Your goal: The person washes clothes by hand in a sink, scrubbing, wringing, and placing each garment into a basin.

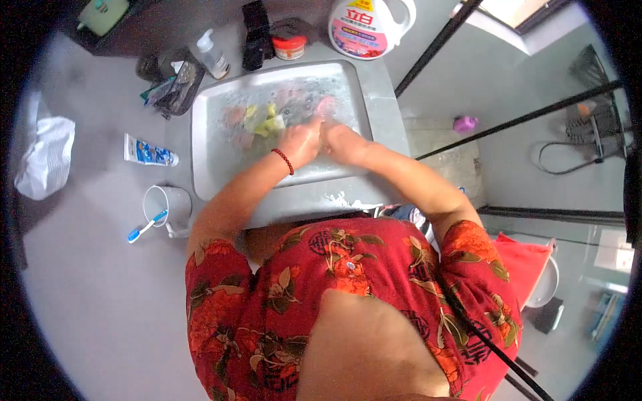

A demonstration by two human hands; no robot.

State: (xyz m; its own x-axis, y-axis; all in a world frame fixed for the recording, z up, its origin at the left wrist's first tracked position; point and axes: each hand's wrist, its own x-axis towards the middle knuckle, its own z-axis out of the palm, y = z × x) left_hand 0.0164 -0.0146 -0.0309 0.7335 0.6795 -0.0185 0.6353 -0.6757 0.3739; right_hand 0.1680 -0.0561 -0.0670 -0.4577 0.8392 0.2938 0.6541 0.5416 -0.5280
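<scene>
My left hand (299,144), with a red bead bracelet (283,161) at the wrist, is closed over the soapy water of a white rectangular sink (200,150). Against it, my right hand (343,144) is closed too. A piece of pink cloth (325,105) sticks out beyond the two hands, which grip it together; the rest is hidden by the fingers. Left of them, yellow-green cloth (264,121) with pinkish patches floats among suds in the cloudy water.
Behind the sink stand a pump bottle (213,55), a red tub (289,47) and a white detergent jug (369,28). On the left are a toothpaste tube (151,151), a cup (167,204) with a blue toothbrush (148,226), and a black tray (182,90). Glass panels with black frames are on the right.
</scene>
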